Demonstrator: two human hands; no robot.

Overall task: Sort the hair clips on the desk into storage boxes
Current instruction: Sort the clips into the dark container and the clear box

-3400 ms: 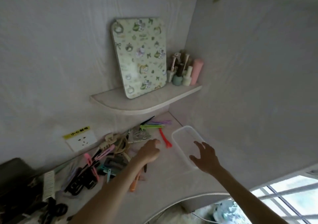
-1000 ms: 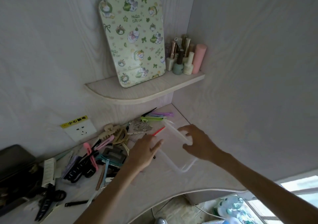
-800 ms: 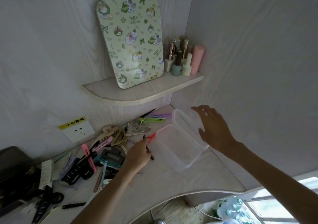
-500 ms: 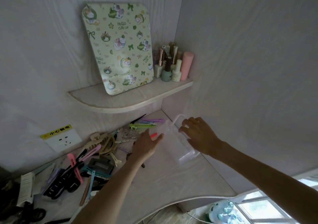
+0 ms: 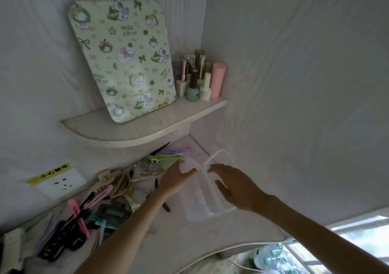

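Clear plastic sits between the two hands: it is the storage box, lying on the pale desk. There is only one view, from the head, looking down. The box looks open, and its lid stands up on edge, just beside the right hand. The lid is see-through and a bit blurry, so I cannot tell just how it joins the box.

The left hand reaches to the near side of the box. Its fingers are straight and touch the rim. It holds nothing. The right hand is spread flat too, with its fingers by the lid. I cannot tell if it really touches the lid. It grips nothing.

The hair clips lie in a messy pile to the left of the left hand. There are pink, black, blue and tan ones. A few thin green and purple clips lie just past the left hand's fingertips.

I see no clips inside the box. So I think the sorting has only just begun. The box is ready, and all the clips still need to be picked up and put in.
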